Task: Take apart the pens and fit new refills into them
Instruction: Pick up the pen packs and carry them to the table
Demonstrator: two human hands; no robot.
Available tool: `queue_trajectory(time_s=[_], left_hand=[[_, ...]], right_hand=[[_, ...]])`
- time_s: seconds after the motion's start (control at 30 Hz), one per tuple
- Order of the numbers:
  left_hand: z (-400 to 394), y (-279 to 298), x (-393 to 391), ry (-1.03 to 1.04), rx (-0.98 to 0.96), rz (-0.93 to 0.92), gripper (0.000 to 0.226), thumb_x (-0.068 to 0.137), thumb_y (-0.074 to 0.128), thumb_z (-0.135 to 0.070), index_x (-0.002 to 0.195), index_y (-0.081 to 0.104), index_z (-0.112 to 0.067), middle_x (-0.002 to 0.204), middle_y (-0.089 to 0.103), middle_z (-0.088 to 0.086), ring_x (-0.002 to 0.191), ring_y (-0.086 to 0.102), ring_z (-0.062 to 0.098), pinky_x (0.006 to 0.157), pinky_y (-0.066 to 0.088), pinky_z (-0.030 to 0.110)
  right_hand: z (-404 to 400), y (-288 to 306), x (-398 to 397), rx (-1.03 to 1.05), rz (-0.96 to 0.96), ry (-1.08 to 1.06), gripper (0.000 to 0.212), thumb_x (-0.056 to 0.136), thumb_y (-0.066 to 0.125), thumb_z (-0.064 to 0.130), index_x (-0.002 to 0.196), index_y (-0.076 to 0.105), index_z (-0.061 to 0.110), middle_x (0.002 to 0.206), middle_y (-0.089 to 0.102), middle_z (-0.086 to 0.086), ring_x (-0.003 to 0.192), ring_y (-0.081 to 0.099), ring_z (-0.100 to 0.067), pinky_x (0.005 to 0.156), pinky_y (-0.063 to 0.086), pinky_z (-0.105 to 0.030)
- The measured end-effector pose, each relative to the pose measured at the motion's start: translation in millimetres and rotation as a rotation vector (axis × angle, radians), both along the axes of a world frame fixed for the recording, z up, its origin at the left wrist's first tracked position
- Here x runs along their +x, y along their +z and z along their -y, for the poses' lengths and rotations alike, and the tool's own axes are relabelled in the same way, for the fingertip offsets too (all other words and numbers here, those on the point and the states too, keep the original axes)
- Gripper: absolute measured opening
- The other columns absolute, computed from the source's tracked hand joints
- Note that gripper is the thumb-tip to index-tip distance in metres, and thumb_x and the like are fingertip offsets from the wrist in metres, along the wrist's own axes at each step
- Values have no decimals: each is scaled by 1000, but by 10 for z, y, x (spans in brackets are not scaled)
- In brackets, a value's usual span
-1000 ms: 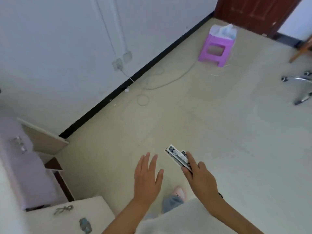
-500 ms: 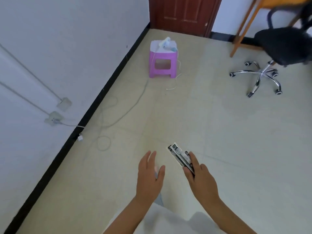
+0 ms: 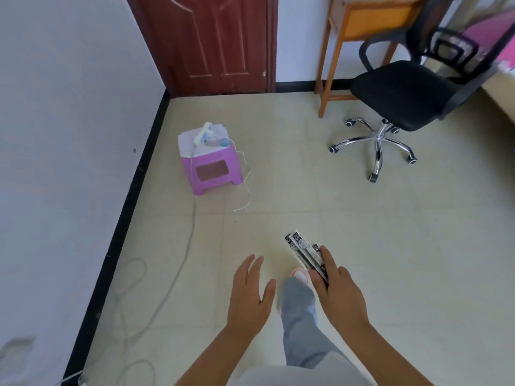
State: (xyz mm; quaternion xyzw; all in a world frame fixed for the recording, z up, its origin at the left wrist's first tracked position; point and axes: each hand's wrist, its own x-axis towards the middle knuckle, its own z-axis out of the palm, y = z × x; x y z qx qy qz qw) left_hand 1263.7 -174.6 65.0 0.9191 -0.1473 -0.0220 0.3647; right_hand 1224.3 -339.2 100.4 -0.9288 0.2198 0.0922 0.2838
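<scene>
My right hand (image 3: 338, 295) grips a small bundle of packaged refills (image 3: 302, 250), narrow black-and-white packs that stick out forward and to the left past my fingers. My left hand (image 3: 249, 296) hovers empty just left of it, palm down, fingers straight and slightly spread. Both hands are held out over the tiled floor in front of me. No pens are in view.
A purple plastic stool (image 3: 210, 168) with white items on top stands by the left wall, a cable (image 3: 189, 246) trailing from it. A black office chair (image 3: 401, 98) and a wooden desk (image 3: 362, 26) are at the back right. A brown door (image 3: 214, 43) is ahead. My grey trouser leg (image 3: 298, 316) steps forward.
The view has swung right: the door, desk and chair have come into sight and the stool is nearer. My hands keep the same pose; the right hand still grips the refill packs.
</scene>
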Motion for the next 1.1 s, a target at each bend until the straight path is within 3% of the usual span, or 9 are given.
queue_trajectory(time_s=[0.1,0.27,0.4,0.53,0.6,0.67,0.83,0.97,1.1], left_hand=[[410,-7,751,10,-32,-21,83,86,13,-66,125,49,-2,131,47,18,120,26,6,100,16,39],[1060,23,1933,-5,-18,34,75,92,18,-57,116,55,3,119,56,23,114,35,16,95,27,44],[1403,78,2755,28,-67,-12,82,87,15,-65,120,52,1,125,52,21,116,31,14,102,20,40],[1678,-30,3660,4,-66,51,58,92,19,-57,117,47,-12,116,58,21,110,36,16,99,25,18],[1817,-73,4169,-23,-19,28,64,93,17,-56,114,53,-7,113,60,21,108,38,16,93,37,31],[1958,-58,4674,-27,-11,5,77,90,15,-60,113,57,0,116,58,21,110,37,15,94,32,43],[2383,113,5902,-135,-52,-57,90,82,13,-71,121,52,0,129,47,13,118,26,9,103,21,38],[2869,161,6734,-205,-46,-89,79,81,22,-63,123,49,-1,131,44,13,118,24,2,104,19,21],[3461,83,7426,-284,-34,-19,59,92,18,-56,115,47,-10,114,58,24,110,37,17,97,18,16]], right_hand=[[388,-7,735,-7,27,-2,55,92,33,42,140,8,31,86,42,-2,65,44,-19,49,32,-23],[1079,97,1849,-35,32,-22,55,92,31,43,140,8,31,87,42,-2,67,45,-20,57,36,-26],[1496,152,2699,-24,39,-55,54,92,32,42,140,8,32,87,43,-2,67,45,-20,57,37,-28],[1779,118,3598,2,71,-67,53,92,33,41,139,11,31,87,45,-4,68,45,-20,58,35,-28],[1929,76,4079,11,71,-96,53,92,33,40,139,12,31,87,46,-4,68,45,-19,58,35,-28],[2074,53,4556,19,71,-128,53,92,33,41,139,12,31,87,46,-4,68,45,-19,58,36,-29],[2426,140,5583,28,66,-245,52,92,32,41,139,12,32,86,47,-5,67,46,-21,59,36,-30],[2819,169,6197,35,57,-336,52,92,32,41,139,13,32,86,46,-4,67,45,-21,59,36,-30],[3319,79,6771,49,25,-388,52,92,31,42,139,11,34,85,47,-4,67,46,-20,58,35,-28]])
